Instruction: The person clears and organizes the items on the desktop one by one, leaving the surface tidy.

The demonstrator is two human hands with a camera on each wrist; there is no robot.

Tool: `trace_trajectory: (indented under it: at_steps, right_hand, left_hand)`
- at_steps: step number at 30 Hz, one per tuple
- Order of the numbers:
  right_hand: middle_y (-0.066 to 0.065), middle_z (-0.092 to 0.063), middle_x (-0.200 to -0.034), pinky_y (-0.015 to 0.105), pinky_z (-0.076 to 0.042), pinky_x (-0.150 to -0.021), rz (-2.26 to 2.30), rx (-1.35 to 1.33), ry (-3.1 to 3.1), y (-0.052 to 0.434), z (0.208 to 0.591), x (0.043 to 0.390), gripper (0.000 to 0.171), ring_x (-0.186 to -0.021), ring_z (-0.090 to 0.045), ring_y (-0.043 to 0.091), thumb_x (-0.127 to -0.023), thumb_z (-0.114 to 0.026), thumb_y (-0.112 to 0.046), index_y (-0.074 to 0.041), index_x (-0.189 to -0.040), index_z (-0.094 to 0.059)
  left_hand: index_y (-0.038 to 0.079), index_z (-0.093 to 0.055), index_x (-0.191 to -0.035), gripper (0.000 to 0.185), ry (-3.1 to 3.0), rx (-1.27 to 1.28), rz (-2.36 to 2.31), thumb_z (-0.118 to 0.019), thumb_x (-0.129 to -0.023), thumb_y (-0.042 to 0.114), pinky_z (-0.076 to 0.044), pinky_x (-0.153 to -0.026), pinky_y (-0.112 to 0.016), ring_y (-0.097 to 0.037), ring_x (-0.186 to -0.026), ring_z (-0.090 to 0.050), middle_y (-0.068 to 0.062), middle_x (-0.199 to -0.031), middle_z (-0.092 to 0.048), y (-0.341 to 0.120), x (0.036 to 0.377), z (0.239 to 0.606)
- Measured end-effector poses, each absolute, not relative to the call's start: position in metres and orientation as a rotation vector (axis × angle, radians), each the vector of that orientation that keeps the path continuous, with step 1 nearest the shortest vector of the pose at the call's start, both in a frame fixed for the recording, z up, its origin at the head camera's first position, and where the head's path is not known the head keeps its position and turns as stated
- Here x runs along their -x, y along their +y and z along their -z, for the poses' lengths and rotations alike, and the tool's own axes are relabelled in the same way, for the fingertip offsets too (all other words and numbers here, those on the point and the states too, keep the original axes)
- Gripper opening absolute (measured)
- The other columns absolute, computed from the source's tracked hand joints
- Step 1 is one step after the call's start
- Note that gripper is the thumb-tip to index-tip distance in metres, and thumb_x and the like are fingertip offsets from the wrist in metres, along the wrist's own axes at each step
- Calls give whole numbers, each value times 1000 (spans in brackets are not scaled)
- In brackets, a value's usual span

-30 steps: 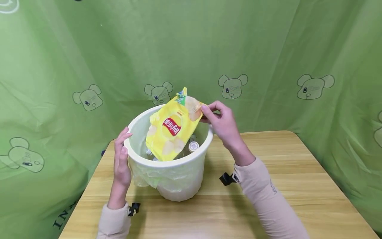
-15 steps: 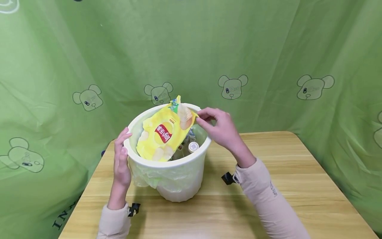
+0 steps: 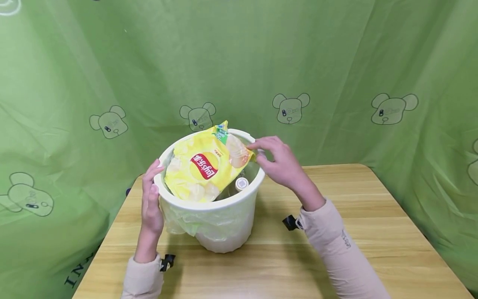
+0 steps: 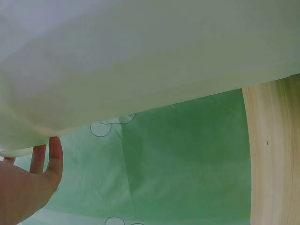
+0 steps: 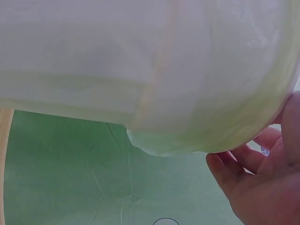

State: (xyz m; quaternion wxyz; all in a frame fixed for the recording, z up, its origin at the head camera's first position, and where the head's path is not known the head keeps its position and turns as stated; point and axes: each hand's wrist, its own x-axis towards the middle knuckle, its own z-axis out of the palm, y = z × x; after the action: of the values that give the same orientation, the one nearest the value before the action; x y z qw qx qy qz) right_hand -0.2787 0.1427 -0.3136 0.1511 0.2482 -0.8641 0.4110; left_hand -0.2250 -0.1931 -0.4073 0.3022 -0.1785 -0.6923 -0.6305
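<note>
A white bin (image 3: 228,230) stands upright, lined with a thin translucent bag (image 3: 214,224) whose edge hangs over the outside. A yellow Lay's chip packet (image 3: 203,178) lies slanted in the bin's mouth, its top corner poking above the far rim. My right hand (image 3: 284,164) is at the right rim; its index finger touches the packet's right corner, and the thumb is apart from it, near the rim. With mostly straight fingers, my left hand (image 3: 151,207) rests against the bin's left rim; the left wrist view shows fingertips (image 4: 55,150) on the outer wall.
Beside the packet, a white bottle cap (image 3: 242,183) shows inside the bin; the packet hides most other contents. The bin stands on a wooden table (image 3: 358,232). A green curtain (image 3: 239,62) with bear-head prints hangs behind and at both sides.
The packet has come down and left into the bin and now lies flatter. My right hand has lowered with it, and its pinch on the corner has loosened. My left hand has stayed put.
</note>
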Motion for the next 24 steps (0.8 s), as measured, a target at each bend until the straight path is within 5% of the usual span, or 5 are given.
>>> trace_trajectory:
  at_steps: [11,20,24]
  right_hand:
    - [11,-67,-135,58,-41,-112,-1150,-729,-2452,146,318,278,30,-130,-55,29,-103,-62,-29,-11,-124,-73]
    - [9,-66,-132,55,-46,-110,-1223,-756,-2390,148,321,278,37,-126,-58,27,-103,-61,-29,-12,-135,-67]
    - [10,-63,-134,55,-46,-112,-1277,-782,-2356,151,323,279,40,-126,-58,27,-105,-59,-28,-12,-141,-62]
  left_hand:
    - [-6,-45,-142,53,-1826,486,1687,-31,-105,29,-14,-129,-51,-26,-156,-22,-6,-165,-32,-191,226,407]
    - [0,-45,-148,54,-1859,483,1670,-32,-106,31,-12,-129,-53,-24,-158,-20,-7,-168,-28,-192,224,406]
    - [9,-34,-160,58,-1913,471,1647,-29,-109,34,-7,-131,-49,-23,-161,-13,-6,-173,-19,-197,221,410]
